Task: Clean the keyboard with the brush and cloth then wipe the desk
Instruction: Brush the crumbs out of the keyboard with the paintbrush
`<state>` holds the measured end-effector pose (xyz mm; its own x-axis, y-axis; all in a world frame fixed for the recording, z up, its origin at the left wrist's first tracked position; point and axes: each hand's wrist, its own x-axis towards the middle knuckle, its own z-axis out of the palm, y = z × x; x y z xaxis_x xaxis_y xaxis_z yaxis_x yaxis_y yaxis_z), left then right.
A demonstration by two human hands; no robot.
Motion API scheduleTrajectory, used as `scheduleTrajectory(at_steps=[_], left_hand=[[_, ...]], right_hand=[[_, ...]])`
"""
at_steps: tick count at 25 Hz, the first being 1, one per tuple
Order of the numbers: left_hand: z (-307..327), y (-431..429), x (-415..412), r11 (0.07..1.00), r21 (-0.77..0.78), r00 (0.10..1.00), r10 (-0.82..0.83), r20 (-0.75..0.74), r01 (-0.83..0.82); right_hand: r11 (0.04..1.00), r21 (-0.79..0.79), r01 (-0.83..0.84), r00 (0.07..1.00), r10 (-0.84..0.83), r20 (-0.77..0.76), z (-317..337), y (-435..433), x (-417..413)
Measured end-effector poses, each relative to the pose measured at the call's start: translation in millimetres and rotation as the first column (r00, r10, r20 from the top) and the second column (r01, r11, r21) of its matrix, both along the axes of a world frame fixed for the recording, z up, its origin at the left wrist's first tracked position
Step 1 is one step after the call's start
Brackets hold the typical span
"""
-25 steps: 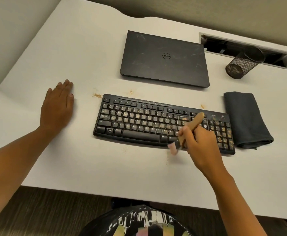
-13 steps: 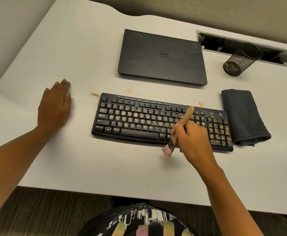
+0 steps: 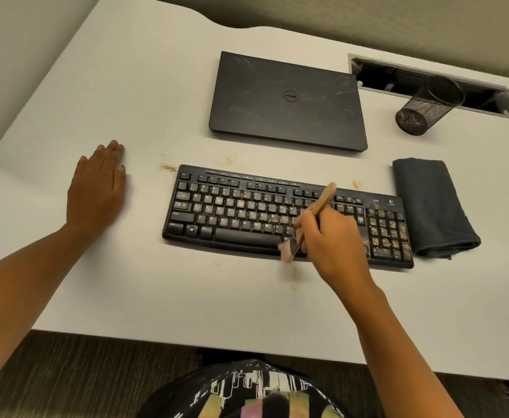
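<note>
right hand (image 3: 331,239): you've got your fingers wrapped round the brush (image 3: 313,218), bristles at the keyboard (image 3: 247,215) front edge
left hand (image 3: 97,188): flat, fingers relaxed on the desk (image 3: 126,95)

I see black kbd (image 3: 241,212) w/ crumbs flat on white desk (image 3: 186,297), wooden brush (image 3: 325,197) tilted, bristles at kbd's front edge, folded dark cloth (image 3: 428,206) just right.

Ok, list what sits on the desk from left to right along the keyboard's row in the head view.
left hand → crumb patch → keyboard, the right hand holding the brush over it → folded cloth
</note>
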<state>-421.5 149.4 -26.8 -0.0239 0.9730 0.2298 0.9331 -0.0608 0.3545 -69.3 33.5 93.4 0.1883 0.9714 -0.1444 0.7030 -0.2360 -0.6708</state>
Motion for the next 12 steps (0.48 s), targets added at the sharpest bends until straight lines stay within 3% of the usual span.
scheduleTrajectory(at_steps=[3,8,12], left_hand=[[1,0,0,1.000,-0.005,1.000,0.001,0.007,-0.001],[1,-1,0,1.000,-0.009,1.000,0.008,0.014,-0.008],[-1,1,-1,1.000,-0.009,1.000,0.009,0.021,-0.009]], right_hand=[[0.995,0.099,-0.010,0.999,0.015,-0.042,1,6,-10],[0.966,0.189,-0.176,0.977,0.195,-0.089,-7,17,-49],[0.996,0.090,0.021,0.991,-0.032,0.133,-4,15,-16]])
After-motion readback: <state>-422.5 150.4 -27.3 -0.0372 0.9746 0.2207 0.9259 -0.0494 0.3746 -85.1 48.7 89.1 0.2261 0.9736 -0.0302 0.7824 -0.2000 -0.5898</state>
